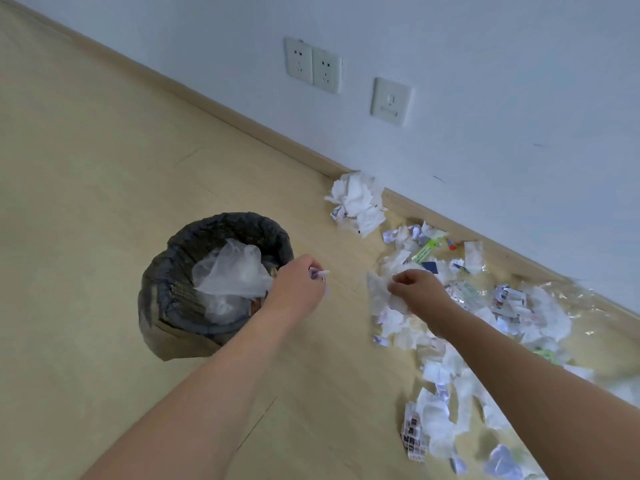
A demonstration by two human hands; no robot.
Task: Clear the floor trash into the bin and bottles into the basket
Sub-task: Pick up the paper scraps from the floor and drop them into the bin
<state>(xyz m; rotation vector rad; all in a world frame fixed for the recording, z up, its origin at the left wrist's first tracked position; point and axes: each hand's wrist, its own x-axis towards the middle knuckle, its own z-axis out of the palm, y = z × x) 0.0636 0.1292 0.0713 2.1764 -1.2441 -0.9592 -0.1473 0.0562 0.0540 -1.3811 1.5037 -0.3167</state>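
Two hands out over the floor (104,161). Left hand (298,285) curled, pinching a small paper scrap (319,274) just beside the bin (173,271) rim, at its right edge. Bin is lined with a black bag; clear plastic (232,271) bunched inside. Right hand (415,289) fingers curled, pinching a crumpled tissue (379,292) at the near edge of the trash (450,341). Trash runs from beyond the right hand back under the right forearm, along the skirting (242,123). Separate tissue wad (358,202) beyond both hands, against the skirting. Bare floor strip between the hands; wide open floor left of the bin. Sockets (313,65) on the wall above.
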